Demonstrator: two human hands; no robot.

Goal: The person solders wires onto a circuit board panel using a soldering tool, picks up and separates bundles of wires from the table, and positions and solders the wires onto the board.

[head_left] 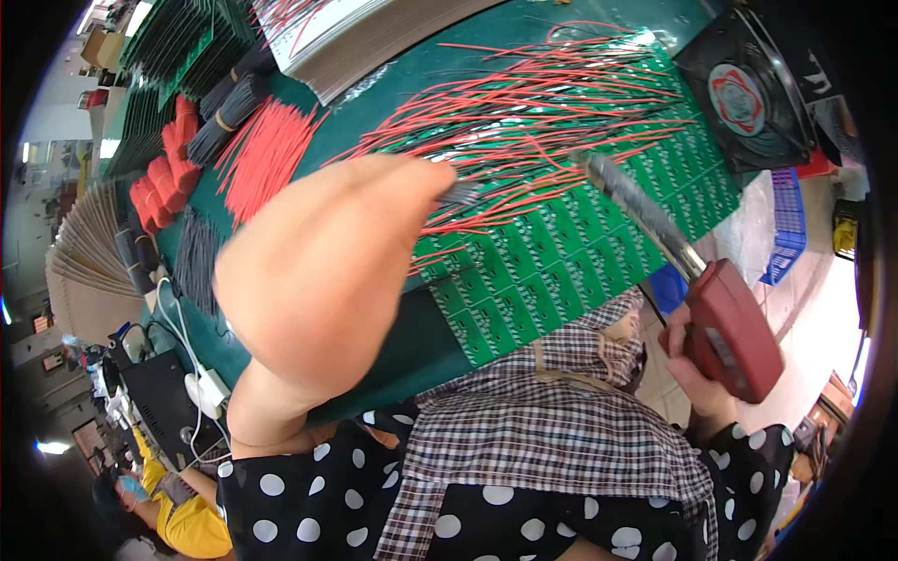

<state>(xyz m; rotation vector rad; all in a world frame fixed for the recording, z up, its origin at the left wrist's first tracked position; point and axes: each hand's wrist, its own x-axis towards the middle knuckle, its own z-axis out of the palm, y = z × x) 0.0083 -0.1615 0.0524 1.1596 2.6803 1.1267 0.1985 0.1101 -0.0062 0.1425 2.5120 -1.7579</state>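
My left hand [327,262], large and close to the camera, has its fingers pressed together above the left side of the circuit boards. A small grey tip [458,194] shows by the fingertips; its kind is unclear. My right hand [697,374] grips the dark red handle of a soldering gun [734,327]. The gun's long metal barrel slants up and left over the panel of green circuit boards [543,285]. Red wires [524,98], with some black ones among them, lie across the upper part of the panel.
Loose red wires [271,150], bundled red wires [168,178] and black wires [198,257] lie at the left. A stack of boards [365,42] stands at the back. A black fan [739,98] is at the far right, above a blue basket [788,229]. A person in yellow [192,519] sits lower left.
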